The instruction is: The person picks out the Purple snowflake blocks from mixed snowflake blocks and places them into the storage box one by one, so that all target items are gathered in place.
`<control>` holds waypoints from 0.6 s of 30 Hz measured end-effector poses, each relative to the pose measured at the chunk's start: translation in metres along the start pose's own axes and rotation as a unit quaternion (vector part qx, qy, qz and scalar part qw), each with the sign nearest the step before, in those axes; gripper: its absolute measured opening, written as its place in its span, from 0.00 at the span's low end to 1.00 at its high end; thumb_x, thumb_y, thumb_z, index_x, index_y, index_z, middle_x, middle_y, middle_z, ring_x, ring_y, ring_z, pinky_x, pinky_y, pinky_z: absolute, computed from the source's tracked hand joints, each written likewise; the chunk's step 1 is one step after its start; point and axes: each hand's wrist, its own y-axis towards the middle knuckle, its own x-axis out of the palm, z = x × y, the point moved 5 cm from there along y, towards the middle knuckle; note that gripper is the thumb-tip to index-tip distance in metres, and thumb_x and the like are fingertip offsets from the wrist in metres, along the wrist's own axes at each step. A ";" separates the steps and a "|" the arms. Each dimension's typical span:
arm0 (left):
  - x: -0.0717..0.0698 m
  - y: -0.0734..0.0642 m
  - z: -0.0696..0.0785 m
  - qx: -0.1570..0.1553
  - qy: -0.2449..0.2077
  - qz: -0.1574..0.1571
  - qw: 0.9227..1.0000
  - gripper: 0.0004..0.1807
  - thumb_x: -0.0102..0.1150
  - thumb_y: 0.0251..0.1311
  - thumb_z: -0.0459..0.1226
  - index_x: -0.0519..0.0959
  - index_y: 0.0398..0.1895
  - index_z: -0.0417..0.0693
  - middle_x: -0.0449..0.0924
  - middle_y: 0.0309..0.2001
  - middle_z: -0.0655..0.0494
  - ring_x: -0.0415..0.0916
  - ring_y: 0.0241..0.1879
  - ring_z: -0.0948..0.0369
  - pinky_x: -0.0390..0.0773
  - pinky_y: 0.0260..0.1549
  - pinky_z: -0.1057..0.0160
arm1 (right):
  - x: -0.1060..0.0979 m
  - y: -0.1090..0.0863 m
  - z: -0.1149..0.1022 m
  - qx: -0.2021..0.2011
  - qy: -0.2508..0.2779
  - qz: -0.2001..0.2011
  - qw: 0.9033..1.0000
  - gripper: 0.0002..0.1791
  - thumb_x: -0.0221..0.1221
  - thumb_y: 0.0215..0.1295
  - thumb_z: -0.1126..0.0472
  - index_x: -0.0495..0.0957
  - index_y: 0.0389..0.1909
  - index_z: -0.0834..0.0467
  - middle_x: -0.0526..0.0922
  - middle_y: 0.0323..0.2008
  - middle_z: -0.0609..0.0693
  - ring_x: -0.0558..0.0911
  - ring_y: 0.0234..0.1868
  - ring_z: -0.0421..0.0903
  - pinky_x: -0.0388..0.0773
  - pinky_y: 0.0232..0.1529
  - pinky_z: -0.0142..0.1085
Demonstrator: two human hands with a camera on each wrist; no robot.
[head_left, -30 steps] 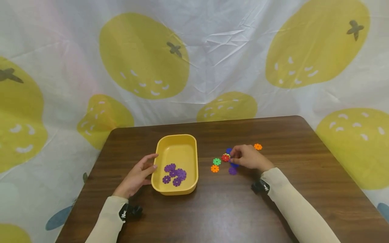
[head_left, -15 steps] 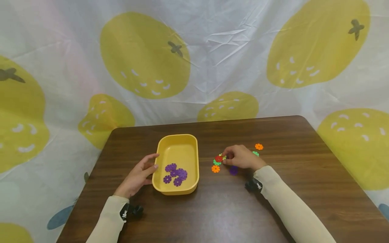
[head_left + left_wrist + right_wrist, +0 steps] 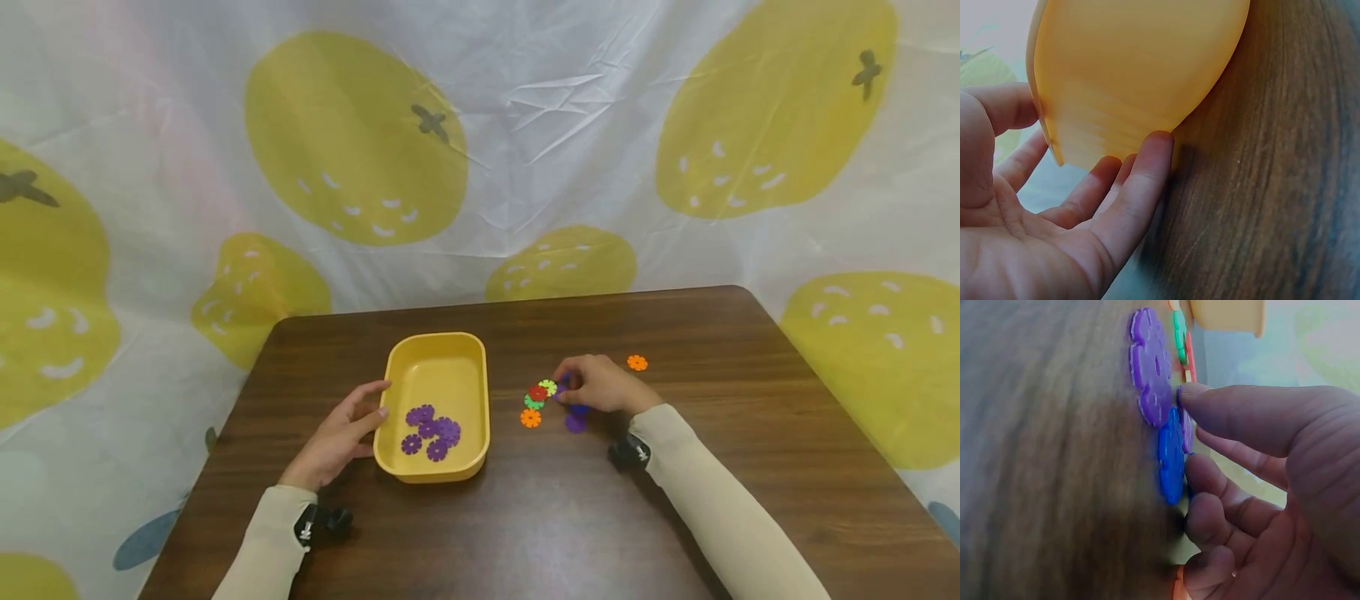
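In the head view my left hand (image 3: 341, 433) holds the left rim of a yellow plastic tub (image 3: 483, 392). The left wrist view has the thumb at the tub's rim and fingertips against its outer wall. Several purple slotted discs (image 3: 427, 427) lie inside the tub. To its right, my right hand (image 3: 603, 385) pinches a purple slotted disc (image 3: 1187, 434) between thumb and finger, close to the table. Beneath that hand lie a blue disc (image 3: 1171, 459) and another purple disc (image 3: 1149, 369). Beside the fingertips sit a yellow-green disc (image 3: 547, 388) and a red disc (image 3: 537, 393).
A green disc (image 3: 533, 402) and an orange disc (image 3: 531, 418) lie between tub and right hand. Another orange disc (image 3: 637, 362) rests beyond the right wrist. The brown wooden table (image 3: 525, 517) ends at a fruit-patterned curtain (image 3: 555, 167).
My right hand went left and the red disc shifted left to the green one; then the hand drew slightly back right, with the yellow-green disc left uncovered. My left hand stays at the tub.
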 end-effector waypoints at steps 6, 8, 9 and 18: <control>0.001 0.000 -0.002 -0.002 0.007 0.001 1.000 0.29 0.59 0.78 0.47 0.65 0.78 0.71 0.71 0.69 0.40 0.80 0.62 0.47 0.88 0.52 0.47 | 0.001 0.002 0.000 0.013 0.000 -0.009 1.000 0.13 0.72 0.67 0.56 0.85 0.49 0.55 0.83 0.30 0.47 0.78 0.31 0.43 0.76 0.35 0.37; 0.000 0.000 -0.002 0.002 0.006 0.001 1.000 0.29 0.59 0.78 0.47 0.65 0.78 0.70 0.71 0.69 0.39 0.80 0.62 0.47 0.88 0.52 0.47 | 0.000 0.002 0.001 0.021 0.001 -0.007 1.000 0.12 0.72 0.67 0.56 0.84 0.46 0.55 0.83 0.30 0.47 0.78 0.31 0.43 0.77 0.35 0.37; 0.000 0.000 -0.001 0.003 0.005 0.001 1.000 0.29 0.59 0.78 0.47 0.65 0.78 0.70 0.71 0.69 0.39 0.80 0.62 0.47 0.88 0.52 0.47 | 0.000 0.002 0.001 0.024 0.001 -0.006 1.000 0.11 0.72 0.66 0.56 0.84 0.45 0.55 0.83 0.31 0.47 0.78 0.32 0.43 0.76 0.36 0.37; 0.001 0.000 0.000 0.003 0.001 -0.002 1.000 0.29 0.57 0.79 0.47 0.65 0.78 0.69 0.70 0.70 0.39 0.80 0.61 0.48 0.88 0.52 0.47 | -0.002 -0.001 0.001 0.023 0.007 0.000 1.000 0.13 0.73 0.64 0.58 0.79 0.43 0.55 0.85 0.33 0.46 0.80 0.35 0.43 0.77 0.40 0.37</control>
